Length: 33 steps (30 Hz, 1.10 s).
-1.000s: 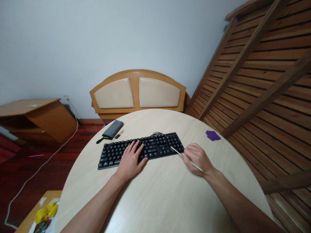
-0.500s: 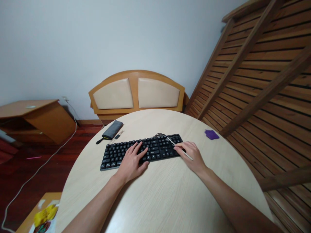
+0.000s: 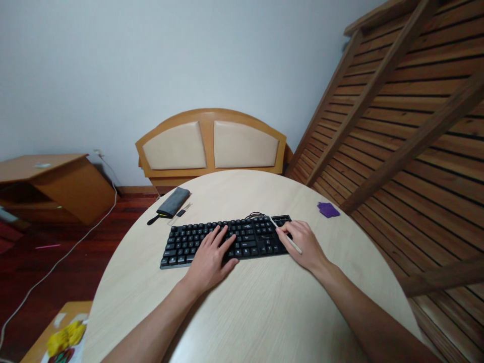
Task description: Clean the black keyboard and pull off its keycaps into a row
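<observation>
Keyboard [image 3: 246, 239] sits well inside table rim [image 3: 242, 173], left hand [image 3: 212, 259] splayed on it, right hand [image 3: 305, 246] pinching stick [image 3: 295, 245].

Left hand [image 3: 210, 258] splayed palm-down — right hand [image 3: 304, 244] pinched

A black full-size keyboard [image 3: 247, 239] with pale legends lies flat just below the frame's centre, its right end slightly higher in view. A thin white stick [image 3: 295, 246] slants over that end, tip toward upper left.

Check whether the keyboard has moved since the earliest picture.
Yes: the keyboard has shifted right and slightly toward the person, judged against the fixed headboard.
</observation>
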Available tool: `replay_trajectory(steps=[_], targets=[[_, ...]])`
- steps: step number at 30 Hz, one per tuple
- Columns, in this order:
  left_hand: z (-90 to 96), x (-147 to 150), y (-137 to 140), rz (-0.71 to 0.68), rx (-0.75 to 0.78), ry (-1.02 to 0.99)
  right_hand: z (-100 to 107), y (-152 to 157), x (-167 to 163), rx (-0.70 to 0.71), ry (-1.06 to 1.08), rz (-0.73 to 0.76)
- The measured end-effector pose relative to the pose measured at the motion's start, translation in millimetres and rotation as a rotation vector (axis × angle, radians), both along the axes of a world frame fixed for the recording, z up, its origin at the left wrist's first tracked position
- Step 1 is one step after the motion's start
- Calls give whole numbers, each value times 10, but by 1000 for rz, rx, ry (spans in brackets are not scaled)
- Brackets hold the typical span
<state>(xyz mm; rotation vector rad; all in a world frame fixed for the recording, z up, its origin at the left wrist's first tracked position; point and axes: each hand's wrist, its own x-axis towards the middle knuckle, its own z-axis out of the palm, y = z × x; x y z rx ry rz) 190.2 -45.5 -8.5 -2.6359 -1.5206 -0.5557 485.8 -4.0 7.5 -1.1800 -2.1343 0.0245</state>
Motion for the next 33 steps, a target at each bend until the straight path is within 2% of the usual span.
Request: replay_trajectory(steps=[7,14,19,23,26,33], targets=[[-5,7,1,3,3,2,97,-81,81,24,-153,169],[6,7,0,4,-2,2,229,-223,91,9,-286,271],[1,5,3,7,-9,6,326,-340,110,-50,-284,327],[-4,5,7,9,-15,6,374,-341,149,-18,-271,294],[-7,5,9,8,-11,3,376,-318,168,-21,-279,294],[11,6,-5,10,-15,6,361,-389,70,-72,-264,392]])
